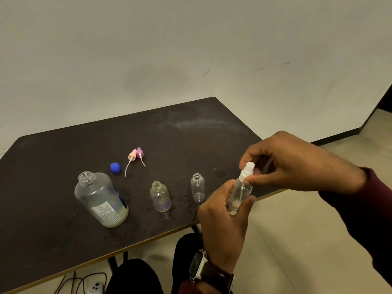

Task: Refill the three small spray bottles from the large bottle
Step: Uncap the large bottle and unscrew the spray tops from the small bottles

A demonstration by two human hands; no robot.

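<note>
My left hand (222,221) grips a small clear spray bottle (241,190) held over the table's right front edge. My right hand (297,162) pinches its white spray top (247,171), which sits on the bottle's neck. Two other small clear bottles stand uncapped on the dark table (148,134): a rounder one (160,196) and a slimmer one (197,188). The large clear bottle (101,198) stands uncapped at the left, with a little liquid at its bottom. Its blue cap (115,167) lies behind it. A pink spray top (132,158) and a purple spray top (140,154) lie side by side on the table.
A pale wall rises behind the table. Tiled floor shows to the right. My knees sit below the front edge, beside black cables and a white power strip (95,288) on the floor. A watch is on my left wrist.
</note>
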